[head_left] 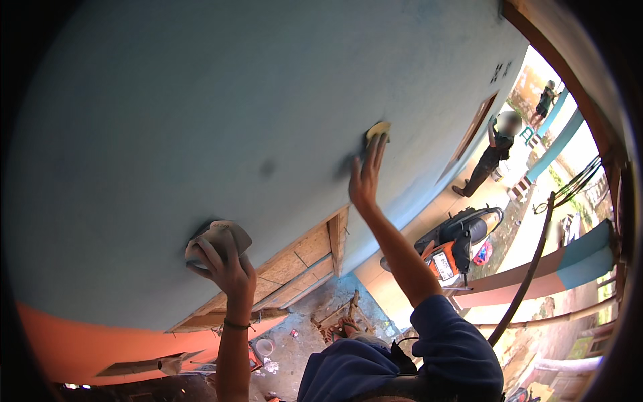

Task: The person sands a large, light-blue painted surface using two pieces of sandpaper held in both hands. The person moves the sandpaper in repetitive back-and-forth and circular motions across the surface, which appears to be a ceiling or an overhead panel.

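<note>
A grey-blue painted wall [201, 125] fills most of the view. My left hand [232, 269], lower on the wall, holds a folded sheet of sandpaper [238, 236] that bears printing; its edge stands off the surface. Farther up and to the right, my right hand [365, 181] has its fingers on a small yellowish pad [378, 128], perhaps folded sandpaper, at the wall. My right palm and thumb look a little apart from the paint. A small dark smudge [267, 168] shows on the wall between my hands.
Below is a boarded wooden frame [294, 269]. My sandalled feet [341, 329] are on or by a wooden stand [354, 304]. A bucket [264, 346] sits on the floor. To the right are a parked motorbike [452, 241], a standing person [495, 151] and another person [545, 100] farther off.
</note>
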Demonstrator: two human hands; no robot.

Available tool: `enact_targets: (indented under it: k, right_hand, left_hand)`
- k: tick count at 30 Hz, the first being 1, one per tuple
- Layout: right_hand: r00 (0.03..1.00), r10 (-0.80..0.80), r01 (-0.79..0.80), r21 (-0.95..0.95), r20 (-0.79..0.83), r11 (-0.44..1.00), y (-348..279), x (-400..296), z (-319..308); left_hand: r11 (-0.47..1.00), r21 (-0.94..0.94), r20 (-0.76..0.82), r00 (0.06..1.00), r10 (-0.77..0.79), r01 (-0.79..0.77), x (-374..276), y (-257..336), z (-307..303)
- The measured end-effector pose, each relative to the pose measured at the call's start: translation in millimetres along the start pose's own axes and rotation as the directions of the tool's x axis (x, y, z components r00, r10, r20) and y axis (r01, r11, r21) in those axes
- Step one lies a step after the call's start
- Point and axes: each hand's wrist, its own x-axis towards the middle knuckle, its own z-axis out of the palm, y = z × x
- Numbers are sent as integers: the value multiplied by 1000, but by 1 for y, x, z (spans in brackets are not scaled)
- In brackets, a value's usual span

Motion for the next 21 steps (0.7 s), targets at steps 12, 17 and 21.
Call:
enact_targets:
  k: [12,17,21]
  right_hand:
    - [975,-221,221,45,-3,974,-64,-6,14]
    - [852,-510,506,59,122,860,-130,-11,24]
    - [507,-748,821,23,429,570,-122,-39,36]
  left_hand:
    - [993,13,-201,973,-116,121,31,-28,-27]
    - [986,-114,-219,965,-144,121,53,-17,-49]
    - [977,32,-14,977,213,-213,28,-18,-32]
